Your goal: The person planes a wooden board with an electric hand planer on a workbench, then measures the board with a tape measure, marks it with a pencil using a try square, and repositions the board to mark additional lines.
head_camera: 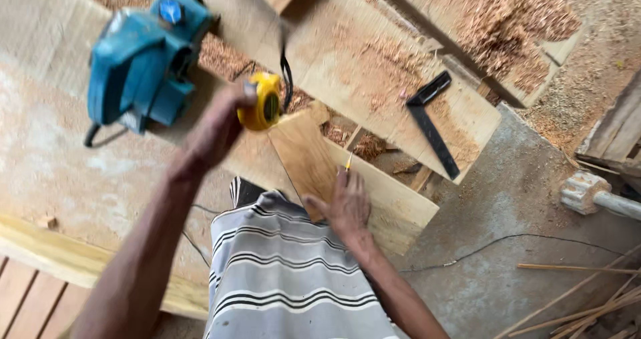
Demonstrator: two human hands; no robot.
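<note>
My left hand grips the yellow tape measure above the small board. My right hand presses flat on the board's near end, pinching a pencil. I judge it best to keep the tape straight along the edge and the board pinned firmly. The blue electric planer at far left carries a small blue badge; the black square lies right.

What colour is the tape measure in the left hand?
Yellow: the tape measure in the left hand, head view.
</note>
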